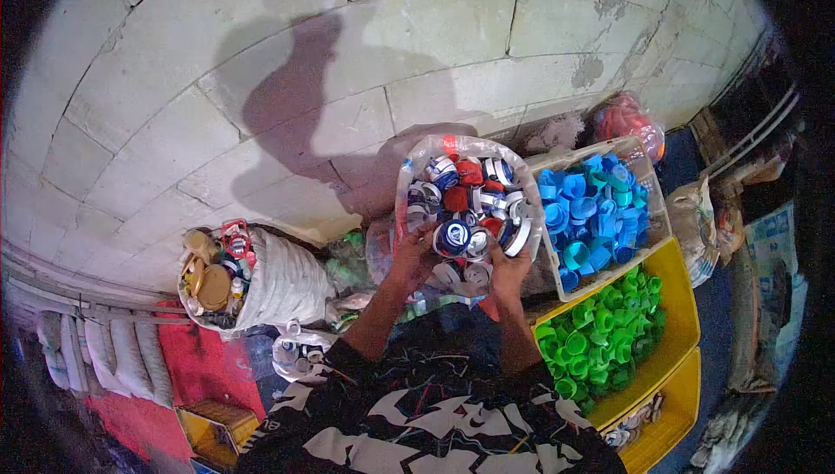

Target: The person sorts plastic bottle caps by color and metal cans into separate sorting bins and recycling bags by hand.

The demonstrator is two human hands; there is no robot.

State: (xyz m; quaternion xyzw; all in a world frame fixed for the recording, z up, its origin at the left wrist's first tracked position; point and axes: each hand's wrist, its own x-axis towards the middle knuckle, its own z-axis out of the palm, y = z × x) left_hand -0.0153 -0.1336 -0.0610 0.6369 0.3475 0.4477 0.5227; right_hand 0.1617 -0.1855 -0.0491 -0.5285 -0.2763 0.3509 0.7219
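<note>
Both hands are at the near side of a clear plastic bag (404, 200) filled with red, white and blue caps. My left hand (414, 258) has its fingers closed on a dark blue cap (453, 237) with a white design on its top. My right hand (510, 272) is closed around the side of a white cap (520, 237), just right of the bag's middle. Smaller white caps (477, 243) lie between the two hands. Parts of the fingers are hidden behind the caps.
A crate (557, 274) of blue caps and a yellow crate (681, 300) of green caps stand right. Below is another yellow crate (687, 404). A white sack (283, 278) of mixed lids stands left. A block wall (452, 30) rises behind.
</note>
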